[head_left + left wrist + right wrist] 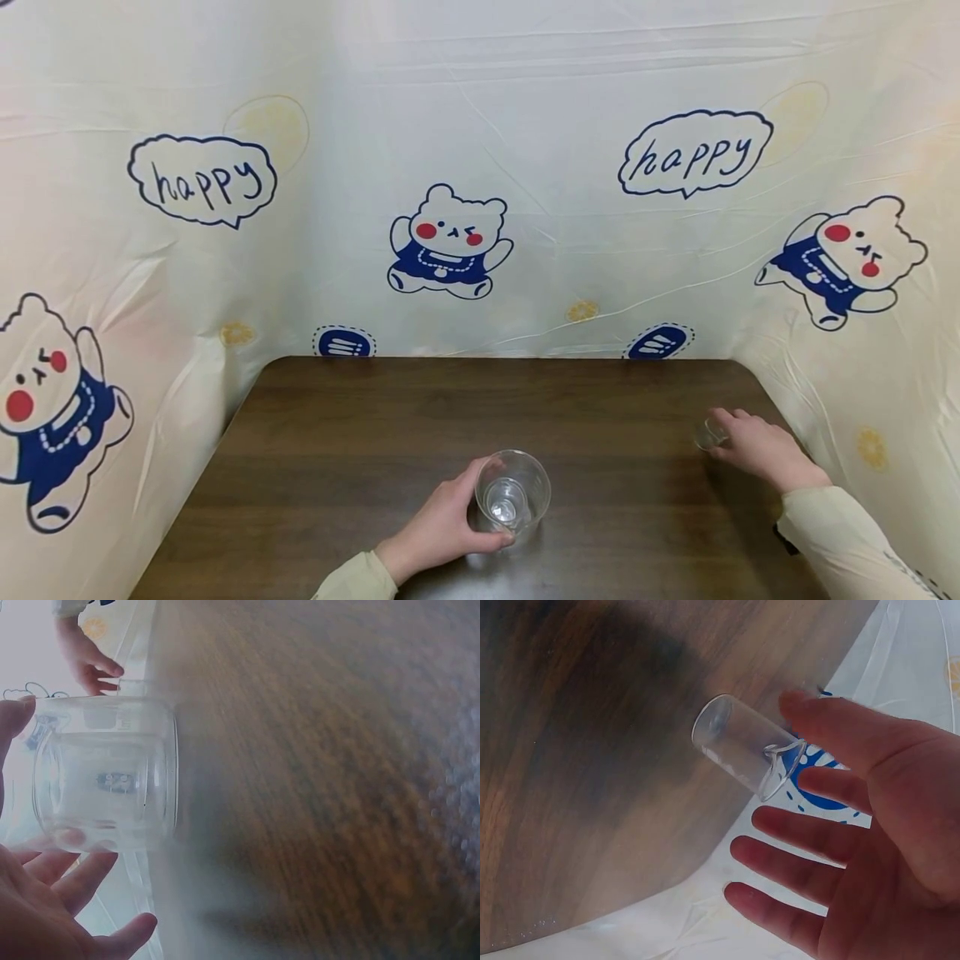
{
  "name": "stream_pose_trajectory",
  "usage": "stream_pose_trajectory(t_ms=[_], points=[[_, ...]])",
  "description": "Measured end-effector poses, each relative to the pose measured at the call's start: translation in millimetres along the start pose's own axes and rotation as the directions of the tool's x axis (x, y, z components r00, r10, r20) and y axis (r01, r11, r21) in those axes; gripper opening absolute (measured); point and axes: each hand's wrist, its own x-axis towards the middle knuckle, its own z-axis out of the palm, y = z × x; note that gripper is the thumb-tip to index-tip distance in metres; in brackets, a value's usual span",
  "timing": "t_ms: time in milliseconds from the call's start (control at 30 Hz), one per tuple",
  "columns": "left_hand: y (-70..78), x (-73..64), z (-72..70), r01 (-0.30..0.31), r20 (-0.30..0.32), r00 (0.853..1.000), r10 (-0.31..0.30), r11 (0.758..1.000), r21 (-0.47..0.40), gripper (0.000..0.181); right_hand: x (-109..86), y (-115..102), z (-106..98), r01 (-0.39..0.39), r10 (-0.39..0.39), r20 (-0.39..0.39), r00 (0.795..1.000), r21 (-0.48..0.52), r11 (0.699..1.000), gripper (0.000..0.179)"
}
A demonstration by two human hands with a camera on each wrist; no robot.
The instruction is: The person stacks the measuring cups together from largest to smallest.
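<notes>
A large clear glass beaker (538, 492) stands on the table near the front, with a smaller beaker (504, 503) nested inside it. My left hand (442, 521) grips the large beaker from the left, thumb on the near side and fingers round the far side. Over on the right, a small clear beaker (742, 746) with a pouring lip stands upright on the table. Beside its rim is my right hand (761, 446), thumb and fingers extended around it; in the right wrist view the palm (900, 877) shows and the fingers are spread.
The dark brown wooden table (360, 433) fills the lower view. Pale cloth (555, 167) printed with bears and "happy" bubbles hangs behind it and along both sides. The small beaker is near the table's right edge.
</notes>
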Motion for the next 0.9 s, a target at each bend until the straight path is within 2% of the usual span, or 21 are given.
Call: stream_pose_trajectory(t_ms=[133, 367, 633, 900], points=[[-0.4, -0.2, -0.1, -0.004, -0.004, 1.0, 0.004, 1.0, 0.008, 0.086, 0.6, 1.4, 2.3, 0.001, -0.001, 0.005, 1.0, -0.014, 1.0, 0.054], [1.0, -0.8, -0.6, 0.004, 0.002, 1.0, -0.004, 1.0, 0.006, 0.087, 3.0, 1.3, 1.7, -0.025, 0.024, 0.038, 0.999, 0.018, 1.0, 0.055], [0.5, -0.9, 0.0, -0.001, -0.001, 1.0, 0.001, 1.0, 0.016, 0.087, 3.7, 3.6, 5.3, -0.004, 0.004, -0.024, 1.0, 0.013, 1.0, 0.05], [-1.3, -0.8, 1.1, -0.006, -0.007, 1.0, 0.006, 1.0, 0.003, 0.086, 3.3, 6.8, 7.6, 0.007, -0.006, -0.036, 0.999, 0.025, 1.0, 0.044]])
